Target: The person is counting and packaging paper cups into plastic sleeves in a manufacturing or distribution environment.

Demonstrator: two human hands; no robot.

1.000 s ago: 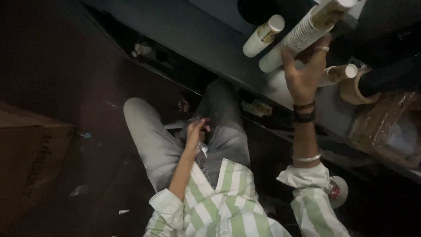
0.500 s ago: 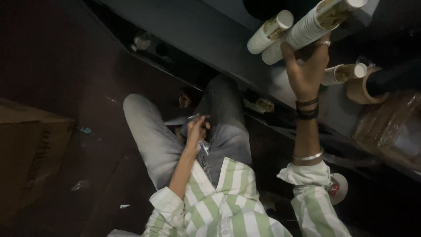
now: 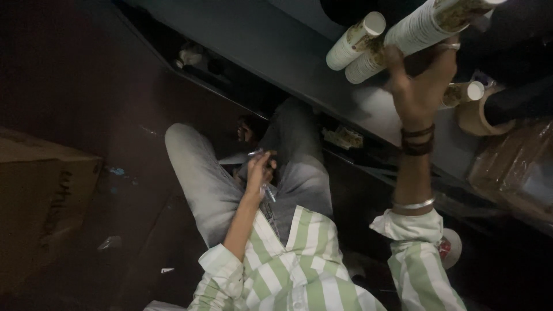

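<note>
My right hand (image 3: 420,80) is raised to a long white stack of paper cups (image 3: 415,31) lying on a dark table (image 3: 299,52), fingers wrapped on its underside. A shorter stack of cups (image 3: 354,41) lies beside it to the left. My left hand (image 3: 260,170) rests in my lap over grey trousers, closed on a thin pen-like object (image 3: 258,152). I wear a green-and-white striped shirt, dark bands and a metal bangle on the right wrist.
A brown cardboard box (image 3: 40,201) stands on the dark floor at the left. A roll of brown tape (image 3: 475,115), another small cup (image 3: 461,92) and a plastic-wrapped brown package (image 3: 512,173) lie on the table at the right. A white tape roll (image 3: 452,247) sits by my right sleeve.
The view has shifted slightly; my right hand stays on the long cup stack and my left hand has lifted a little in my lap.
</note>
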